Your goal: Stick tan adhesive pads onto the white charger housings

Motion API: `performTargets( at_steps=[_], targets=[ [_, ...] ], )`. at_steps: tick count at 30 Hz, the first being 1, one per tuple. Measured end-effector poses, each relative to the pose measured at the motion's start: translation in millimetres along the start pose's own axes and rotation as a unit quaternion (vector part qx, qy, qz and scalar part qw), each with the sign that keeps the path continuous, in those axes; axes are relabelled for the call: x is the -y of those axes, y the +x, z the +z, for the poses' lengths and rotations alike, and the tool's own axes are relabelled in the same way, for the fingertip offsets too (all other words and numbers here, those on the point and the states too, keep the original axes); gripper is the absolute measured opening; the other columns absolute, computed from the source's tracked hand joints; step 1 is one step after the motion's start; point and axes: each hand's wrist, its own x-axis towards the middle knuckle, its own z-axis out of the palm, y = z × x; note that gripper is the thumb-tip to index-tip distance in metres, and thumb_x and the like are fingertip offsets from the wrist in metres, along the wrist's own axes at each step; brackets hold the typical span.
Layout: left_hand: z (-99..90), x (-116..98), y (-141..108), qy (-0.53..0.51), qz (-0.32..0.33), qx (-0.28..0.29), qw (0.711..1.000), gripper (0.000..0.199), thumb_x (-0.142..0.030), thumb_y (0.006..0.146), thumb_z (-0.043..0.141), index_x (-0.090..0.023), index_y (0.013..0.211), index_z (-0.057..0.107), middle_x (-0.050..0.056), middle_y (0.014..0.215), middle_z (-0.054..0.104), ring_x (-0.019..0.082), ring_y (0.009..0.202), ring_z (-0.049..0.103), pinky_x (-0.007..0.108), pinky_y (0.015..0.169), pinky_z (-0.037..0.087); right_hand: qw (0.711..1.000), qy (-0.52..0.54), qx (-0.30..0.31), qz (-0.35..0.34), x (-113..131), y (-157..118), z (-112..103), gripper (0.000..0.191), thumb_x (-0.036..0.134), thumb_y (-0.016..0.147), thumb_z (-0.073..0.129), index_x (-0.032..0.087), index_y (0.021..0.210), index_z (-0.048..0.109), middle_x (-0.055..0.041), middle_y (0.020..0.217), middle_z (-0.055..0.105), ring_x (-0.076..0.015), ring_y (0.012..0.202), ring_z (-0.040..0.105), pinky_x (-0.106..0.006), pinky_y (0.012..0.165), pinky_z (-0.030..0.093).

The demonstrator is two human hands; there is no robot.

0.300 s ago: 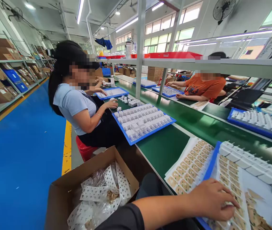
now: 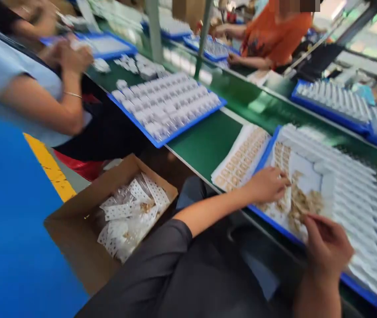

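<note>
My left hand (image 2: 269,185) lies over a narrow sheet of tan stickers (image 2: 281,154) inside a blue-edged tray (image 2: 264,155). Its fingers are bent and drawn together at the sheet; motion blur hides what is between them. My right hand (image 2: 329,245) is pinched, thumb against forefinger, at the near edge of a pile of crumpled brown paper scraps (image 2: 307,201). Whatever sits in that pinch is too small to make out. To the right, rows of white plug-like blocks (image 2: 354,190) fill the tray.
More sticker sheets (image 2: 241,154) lie left of my tray on the green table (image 2: 201,152). Beyond is another blue tray of white blocks (image 2: 171,104). A cardboard box (image 2: 75,234) of discarded strips stands below left. A co-worker (image 2: 49,84) sits at left, another (image 2: 274,35) across the table.
The view has tilted down and turned right, bringing my right hand and more of the tray into sight. My left hand remains at the sticker sheet. The near co-worker's hands have come together.
</note>
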Motion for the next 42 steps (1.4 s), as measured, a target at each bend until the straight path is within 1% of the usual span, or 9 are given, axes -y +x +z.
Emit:
performTargets(
  at_steps=[6,8,10,13,19,21,25,31,42],
  targets=[
    [9.9,4,-8,-0.062,-0.013,0.027,0.998,0.031,-0.02,0.099,0.042,0.001,0.115,0.058,0.016,0.121,0.06,0.027,0.126,0.054,0.053,0.11,0.036,0.994,-0.097,0.01,-0.049,-14,4,8,0.035,0.04,0.093,0.061,0.005,0.092,0.063,-0.0154,0.083,0.067,-0.0147,0.07,0.064,-0.032,0.068,0.055],
    [10.4,5,-8,-0.016,0.029,0.035,0.999,0.058,-0.026,0.099,0.011,0.008,0.116,0.055,0.023,0.12,0.059,0.027,0.124,0.053,0.056,0.104,0.032,0.99,-0.131,0.043,-0.038,-21,8,10,0.03,0.033,0.101,0.047,0.004,0.103,0.056,-0.0157,0.092,0.065,-0.0086,0.07,0.061,-0.024,0.065,0.053],
    [10.0,7,-9,0.025,0.063,0.015,0.998,0.087,-0.019,0.081,-0.019,0.013,0.115,0.054,0.018,0.117,0.059,0.032,0.123,0.055,0.058,0.088,0.035,0.99,-0.125,0.054,-0.034,-27,9,10,0.023,0.028,0.101,0.045,0.006,0.105,0.052,-0.0142,0.094,0.064,-0.0064,0.069,0.059,-0.02,0.062,0.052],
    [12.7,13,-9,0.024,0.084,-0.006,0.996,0.099,-0.017,0.069,-0.026,0.01,0.114,0.057,0.013,0.112,0.06,0.029,0.118,0.058,0.056,0.085,0.036,0.996,-0.056,0.056,-0.052,-27,8,9,0.01,0.02,0.097,0.053,0.012,0.103,0.05,-0.0117,0.097,0.063,-0.0051,0.067,0.056,-0.017,0.057,0.051],
    [21.7,20,-7,-0.14,-0.005,-0.001,0.99,0.06,-0.035,0.1,0.005,-0.01,0.109,0.059,0.015,0.116,0.062,0.024,0.119,0.05,0.06,0.11,0.027,0.998,-0.036,0.038,0.04,-14,6,10,0.034,0.032,0.096,0.048,0.001,0.107,0.055,-0.0125,0.102,0.069,-0.0037,0.073,0.056,-0.018,0.066,0.05],
    [16.0,12,-7,-0.127,0.004,-0.015,0.992,0.068,-0.028,0.098,0.0,0.01,0.109,0.056,0.017,0.112,0.06,0.028,0.124,0.051,0.062,0.104,0.029,0.996,-0.024,0.036,0.083,-7,4,8,0.056,0.037,0.094,0.033,-0.012,0.102,0.058,-0.0104,0.092,0.069,-0.0025,0.075,0.064,-0.019,0.072,0.045],
    [1.1,-5,-14,-0.137,-0.054,0.008,0.989,0.028,-0.017,0.087,0.061,-0.007,0.113,0.065,0.013,0.117,0.065,0.025,0.123,0.055,0.048,0.114,0.034,0.995,0.062,0.01,0.083,0,-1,0,0.038,0.044,0.08,0.067,0.007,0.09,0.067,-0.0041,0.077,0.072,-0.0113,0.068,0.067,-0.026,0.073,0.054],
    [-5.1,-14,-21,-0.108,-0.036,-0.016,0.993,0.022,-0.018,0.085,0.066,-0.019,0.107,0.07,0.009,0.118,0.066,0.022,0.12,0.056,0.04,0.111,0.04,0.991,0.132,0.031,0.015,-6,-2,-9,0.034,0.049,0.074,0.074,0.017,0.081,0.069,-0.0064,0.074,0.073,-0.021,0.067,0.071,-0.031,0.062,0.058],
    [-3.4,-16,-22,-0.108,-0.052,0.018,0.993,0.025,-0.025,0.089,0.064,-0.021,0.113,0.07,0.007,0.12,0.066,0.021,0.124,0.054,0.038,0.111,0.04,0.996,0.069,0.054,-0.032,-19,-8,-8,0.029,0.048,0.085,0.063,0.02,0.088,0.07,-0.0063,0.087,0.073,-0.0221,0.079,0.071,-0.033,0.073,0.059]
  ],
)
